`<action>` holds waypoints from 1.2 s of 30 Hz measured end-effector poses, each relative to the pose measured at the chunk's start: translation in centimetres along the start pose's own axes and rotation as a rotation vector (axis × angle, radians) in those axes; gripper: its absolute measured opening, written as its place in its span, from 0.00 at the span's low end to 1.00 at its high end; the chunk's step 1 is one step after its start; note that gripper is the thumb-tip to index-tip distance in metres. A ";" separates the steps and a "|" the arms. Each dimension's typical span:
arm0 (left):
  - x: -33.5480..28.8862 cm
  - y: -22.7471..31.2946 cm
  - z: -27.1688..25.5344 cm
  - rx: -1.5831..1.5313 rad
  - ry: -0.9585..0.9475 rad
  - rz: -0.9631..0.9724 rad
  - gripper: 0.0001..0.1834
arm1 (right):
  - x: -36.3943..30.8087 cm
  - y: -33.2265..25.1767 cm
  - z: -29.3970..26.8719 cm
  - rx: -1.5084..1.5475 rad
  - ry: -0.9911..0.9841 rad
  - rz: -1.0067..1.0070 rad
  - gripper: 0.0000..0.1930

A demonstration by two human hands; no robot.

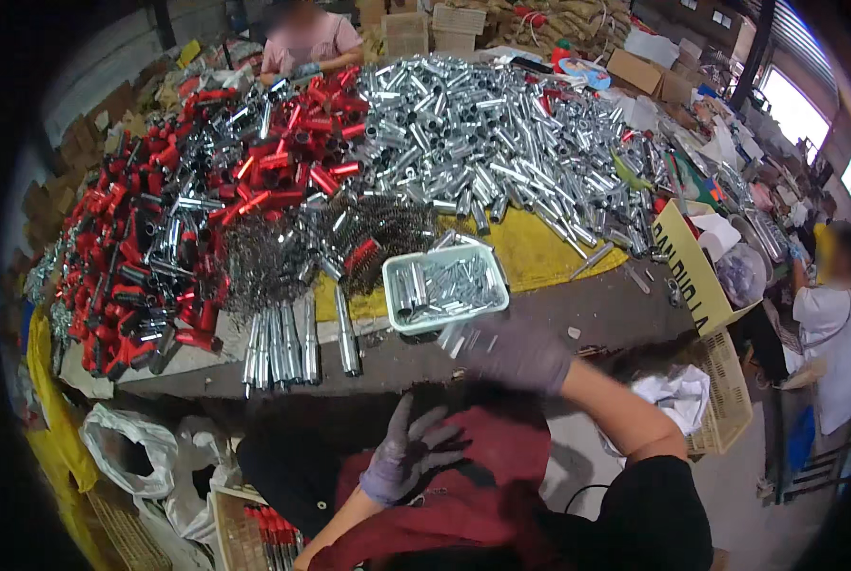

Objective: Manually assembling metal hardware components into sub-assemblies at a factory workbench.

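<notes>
My left hand (404,455), in a grey-purple glove, is held over my maroon apron (501,438) with its fingers spread and nothing in them. My right hand (513,356), gloved alike, reaches in just below a pale green plastic tray (435,325). Motion smears its fingers; small shiny streaks show at the tips, but I cannot tell whether it holds anything. Short metal tubes (408,288) and many thin metal pins (463,281) lie in the tray. Left of the tray, several long chromed tubes (287,344) lie side by side at the table's near edge, with one (346,333) slightly apart.
Heaps of red-and-black handles (130,276), silver tubes (482,124) and dark coiled springs (264,262) cover the table. A yellow cloth (530,252) lies beneath some. A yellow box (687,266) and a crate (720,400) stand right. Other people (311,43) are at the far side and right.
</notes>
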State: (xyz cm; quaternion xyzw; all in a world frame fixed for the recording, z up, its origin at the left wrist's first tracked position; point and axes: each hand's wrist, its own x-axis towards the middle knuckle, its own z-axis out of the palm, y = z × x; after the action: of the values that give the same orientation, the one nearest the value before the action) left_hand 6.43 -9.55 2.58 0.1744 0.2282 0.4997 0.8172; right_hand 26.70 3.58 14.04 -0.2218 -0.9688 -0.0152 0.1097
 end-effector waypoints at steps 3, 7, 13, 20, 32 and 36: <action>0.5 -1.1 -0.9 -0.010 -0.075 0.012 0.49 | -0.9 -7.4 4.6 0.726 -0.145 0.281 0.14; -0.7 -1.7 -2.4 0.657 0.243 -0.058 0.27 | -0.7 -8.0 4.2 0.614 -0.373 0.366 0.15; -1.4 -0.3 -1.8 1.602 -0.189 -0.204 0.24 | 2.1 -10.1 2.4 0.157 -0.854 0.087 0.13; -4.8 -1.2 -7.1 0.875 0.286 0.605 0.17 | 6.1 -11.8 0.6 0.381 0.065 -0.181 0.15; -6.8 8.2 -0.6 -0.153 0.154 0.769 0.23 | 4.9 -13.6 6.5 0.848 -0.348 0.203 0.18; -4.4 9.6 0.9 0.280 0.154 0.913 0.22 | 3.5 -11.6 8.0 0.727 -0.178 0.319 0.16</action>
State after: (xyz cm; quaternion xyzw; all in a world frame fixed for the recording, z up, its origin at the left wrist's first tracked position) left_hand -1.89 -9.28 9.19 0.3274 0.2533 0.7833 0.4639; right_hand 16.91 -4.75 7.20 -0.3165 -0.8702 0.3648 0.0977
